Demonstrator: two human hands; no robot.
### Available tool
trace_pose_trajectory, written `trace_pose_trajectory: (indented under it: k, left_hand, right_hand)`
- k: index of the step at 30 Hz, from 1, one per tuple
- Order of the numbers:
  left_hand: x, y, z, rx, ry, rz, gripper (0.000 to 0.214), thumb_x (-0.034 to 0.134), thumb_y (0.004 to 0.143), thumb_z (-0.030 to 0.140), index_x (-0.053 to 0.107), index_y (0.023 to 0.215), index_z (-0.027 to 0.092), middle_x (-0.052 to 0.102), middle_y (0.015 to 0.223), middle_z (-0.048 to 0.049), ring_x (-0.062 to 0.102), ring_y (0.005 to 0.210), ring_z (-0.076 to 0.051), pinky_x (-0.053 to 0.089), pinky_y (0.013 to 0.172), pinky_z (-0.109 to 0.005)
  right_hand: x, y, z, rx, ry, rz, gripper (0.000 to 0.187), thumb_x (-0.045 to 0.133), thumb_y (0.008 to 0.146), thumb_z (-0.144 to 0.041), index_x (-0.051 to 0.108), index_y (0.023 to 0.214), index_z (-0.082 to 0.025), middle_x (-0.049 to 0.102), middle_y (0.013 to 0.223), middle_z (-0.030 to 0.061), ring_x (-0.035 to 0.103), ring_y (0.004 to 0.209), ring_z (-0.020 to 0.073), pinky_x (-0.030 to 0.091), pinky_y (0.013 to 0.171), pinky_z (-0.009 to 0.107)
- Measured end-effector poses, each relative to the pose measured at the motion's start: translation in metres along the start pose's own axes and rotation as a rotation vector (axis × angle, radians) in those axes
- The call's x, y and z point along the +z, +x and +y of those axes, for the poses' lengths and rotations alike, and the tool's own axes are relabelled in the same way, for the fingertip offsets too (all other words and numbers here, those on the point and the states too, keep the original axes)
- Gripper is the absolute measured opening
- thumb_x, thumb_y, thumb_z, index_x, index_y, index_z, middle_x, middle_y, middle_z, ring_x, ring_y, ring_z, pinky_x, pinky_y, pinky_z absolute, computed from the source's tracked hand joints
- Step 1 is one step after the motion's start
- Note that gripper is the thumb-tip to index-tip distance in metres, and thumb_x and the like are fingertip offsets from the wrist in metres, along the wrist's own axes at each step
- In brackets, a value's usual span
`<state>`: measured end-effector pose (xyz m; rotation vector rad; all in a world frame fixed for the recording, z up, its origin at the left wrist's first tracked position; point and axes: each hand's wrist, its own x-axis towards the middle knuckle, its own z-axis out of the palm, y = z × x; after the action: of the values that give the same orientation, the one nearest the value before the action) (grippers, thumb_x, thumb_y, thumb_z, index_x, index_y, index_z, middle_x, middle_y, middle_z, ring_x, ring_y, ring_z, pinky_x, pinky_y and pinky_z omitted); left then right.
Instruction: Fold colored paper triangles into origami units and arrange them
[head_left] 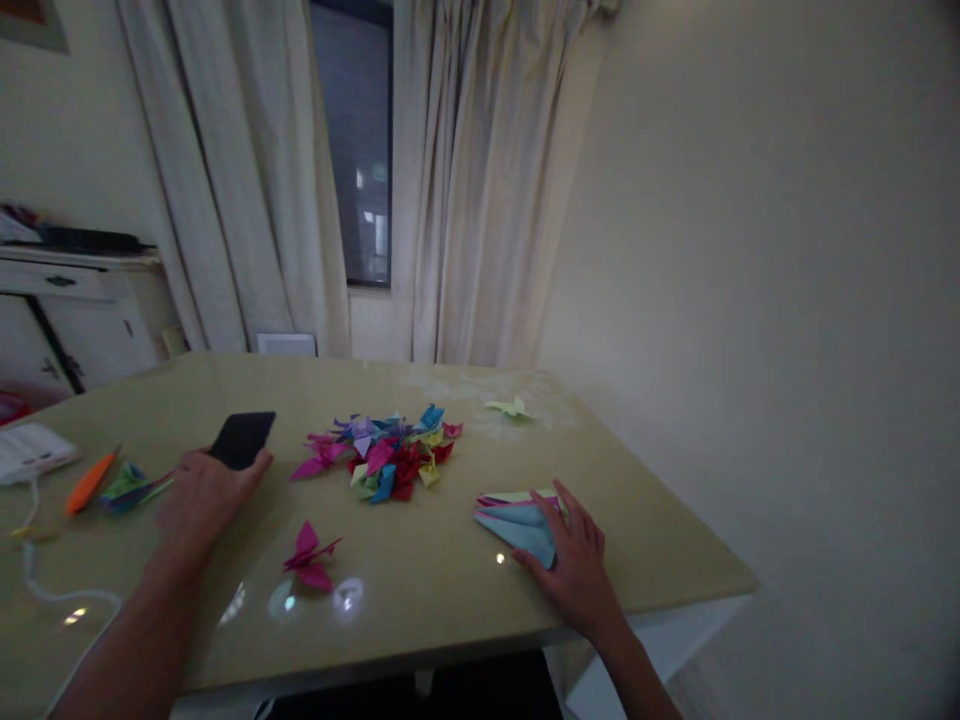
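Note:
My left hand (206, 495) is closed on a dark smartphone (244, 440) at the left of the table, its far end tipped up a little. On the right, my right hand (574, 555) rests with fingers spread over a stack of folded coloured paper (517, 525), light blue on the near side with pink and pale green edges. Whether those fingers grip the stack or just lie on it, I cannot tell. Between the hands lies one magenta origami crane (309, 560). Behind it is a heap of many-coloured origami cranes (390, 450). A pale green crane (511, 408) lies farther back.
An orange cutter-like tool (91, 482) and green and blue folded paper (126, 485) lie left of my left hand. A white box (34, 452) with a white cable (67, 597) is at the far left. The glossy table (660, 530) ends near a wall.

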<state>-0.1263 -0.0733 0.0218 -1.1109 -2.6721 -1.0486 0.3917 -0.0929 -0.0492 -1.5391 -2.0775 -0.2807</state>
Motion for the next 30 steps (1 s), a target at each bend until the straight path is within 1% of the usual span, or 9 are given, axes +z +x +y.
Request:
trace_pose_trajectory:
  k: [2, 3, 6, 8, 12, 14, 21, 26, 30]
  left_hand:
    - [-0.009, -0.007, 0.007, -0.098, 0.039, 0.029, 0.099, 0.058, 0.076, 0.077, 0.047, 0.14, 0.003, 0.063, 0.131, -0.035, 0.066, 0.116, -0.054, 0.057, 0.082, -0.061]
    - [-0.013, -0.011, 0.011, -0.107, 0.043, 0.06, 0.097, 0.057, 0.077, 0.079, 0.047, 0.141, 0.007, 0.063, 0.133, -0.0322, 0.066, 0.116, -0.052, 0.058, 0.082, -0.061]
    - [-0.024, -0.022, 0.023, -0.067, 0.03, 0.148, 0.091, 0.059, 0.079, 0.077, 0.049, 0.14, 0.011, 0.066, 0.13, -0.0282, 0.068, 0.112, -0.049, 0.058, 0.081, -0.058]
    - [-0.028, -0.03, 0.029, -0.029, 0.019, 0.196, 0.089, 0.059, 0.081, 0.075, 0.049, 0.14, 0.01, 0.066, 0.128, -0.0276, 0.069, 0.11, -0.048, 0.057, 0.081, -0.056]
    - [-0.033, -0.047, 0.035, 0.12, -0.012, 0.273, 0.089, 0.049, 0.089, 0.076, 0.045, 0.144, 0.006, 0.063, 0.128, -0.0303, 0.068, 0.108, -0.045, 0.056, 0.081, -0.053]
    - [-0.033, -0.053, 0.036, 0.164, -0.017, 0.31, 0.089, 0.049, 0.09, 0.075, 0.045, 0.146, 0.006, 0.063, 0.128, -0.0297, 0.068, 0.107, -0.045, 0.056, 0.08, -0.052]
    - [-0.036, -0.066, 0.042, 0.205, -0.073, 0.375, 0.089, 0.06, 0.085, 0.074, 0.046, 0.146, 0.01, 0.063, 0.127, -0.0234, 0.066, 0.112, -0.041, 0.055, 0.09, -0.051]
    - [-0.05, -0.08, 0.047, 0.274, -0.137, 0.441, 0.087, 0.063, 0.085, 0.073, 0.048, 0.145, 0.012, 0.064, 0.129, -0.0204, 0.064, 0.118, -0.039, 0.052, 0.1, -0.05]
    - [-0.063, -0.093, 0.051, 0.292, -0.164, 0.475, 0.081, 0.065, 0.084, 0.069, 0.05, 0.141, 0.013, 0.065, 0.127, -0.0177, 0.065, 0.117, -0.037, 0.052, 0.1, -0.048]
  right_hand:
    - [0.001, 0.0, 0.001, -0.007, 0.01, 0.008, 0.072, 0.063, 0.092, -0.067, 0.05, 0.155, -0.034, 0.037, 0.166, 0.0119, 0.045, 0.145, 0.0361, 0.041, 0.114, 0.055]
    - [0.002, 0.0, 0.002, -0.009, 0.015, 0.012, 0.072, 0.063, 0.092, -0.067, 0.05, 0.154, -0.034, 0.037, 0.166, 0.012, 0.045, 0.145, 0.0363, 0.041, 0.114, 0.055]
    - [0.005, -0.001, 0.004, -0.011, 0.029, 0.023, 0.071, 0.063, 0.092, -0.067, 0.051, 0.154, -0.034, 0.037, 0.165, 0.0121, 0.045, 0.144, 0.0369, 0.041, 0.113, 0.056]
    - [0.006, -0.001, 0.005, -0.008, 0.036, 0.033, 0.07, 0.062, 0.093, -0.067, 0.051, 0.154, -0.034, 0.038, 0.165, 0.0123, 0.046, 0.144, 0.0373, 0.041, 0.113, 0.056]
    - [0.007, -0.002, 0.005, 0.0, 0.035, 0.04, 0.07, 0.062, 0.093, -0.067, 0.051, 0.153, -0.034, 0.038, 0.164, 0.0126, 0.046, 0.143, 0.0379, 0.042, 0.112, 0.057]
    - [0.007, -0.001, 0.006, 0.0, 0.027, 0.035, 0.069, 0.061, 0.093, -0.067, 0.052, 0.153, -0.033, 0.037, 0.165, 0.0124, 0.046, 0.144, 0.0378, 0.042, 0.112, 0.057]
    - [0.006, -0.001, 0.006, -0.004, 0.013, 0.029, 0.067, 0.059, 0.094, -0.067, 0.053, 0.151, -0.033, 0.038, 0.164, 0.0116, 0.046, 0.143, 0.0365, 0.042, 0.113, 0.056]
    - [0.007, -0.001, 0.007, -0.006, 0.014, 0.039, 0.064, 0.057, 0.095, -0.065, 0.055, 0.15, -0.032, 0.038, 0.163, 0.0126, 0.045, 0.143, 0.0369, 0.042, 0.112, 0.057]
    - [0.006, 0.0, 0.006, 0.0, 0.015, 0.029, 0.063, 0.057, 0.094, -0.064, 0.055, 0.149, -0.032, 0.039, 0.163, 0.0122, 0.046, 0.143, 0.0375, 0.042, 0.111, 0.058]
